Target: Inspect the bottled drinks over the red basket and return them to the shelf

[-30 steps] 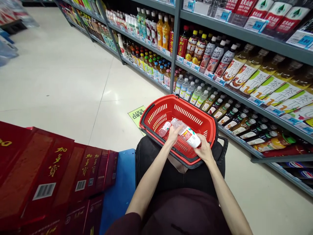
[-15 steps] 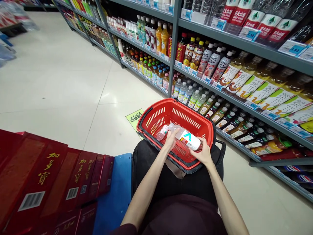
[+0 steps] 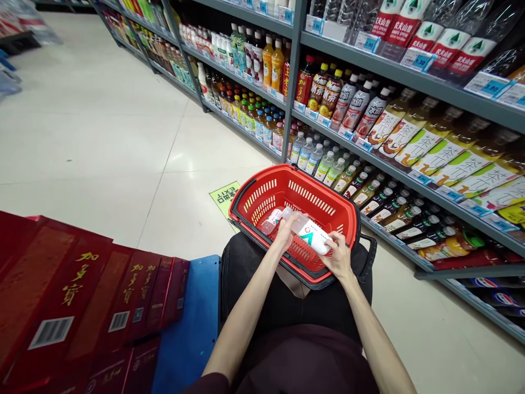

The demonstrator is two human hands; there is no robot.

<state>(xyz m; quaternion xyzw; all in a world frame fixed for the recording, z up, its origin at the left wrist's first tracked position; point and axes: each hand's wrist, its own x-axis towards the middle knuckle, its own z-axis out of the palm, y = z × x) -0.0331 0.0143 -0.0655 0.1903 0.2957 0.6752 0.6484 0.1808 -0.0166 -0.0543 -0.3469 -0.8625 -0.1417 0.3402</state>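
Note:
A bottle with a white label and a green mark lies slanted between my two hands, over a red shopping basket. My left hand is closed round its clear end, on the left. My right hand grips the white end at the right, fingers curled over it. Inside the basket, just left of my left hand, rests a second bottle with a pinkish-white look. The basket sits on my lap, its black handle folded down at the right.
Shelves packed with drink bottles run along the right and far side, close behind the basket. Dark red drink cartons are stacked on a blue platform at my left. A green exit sign is stuck to the pale floor.
The bottle has been turned about its length, so its label shows a different side. My right hand's fingers have shifted over its end. The basket stays nearly where it was.

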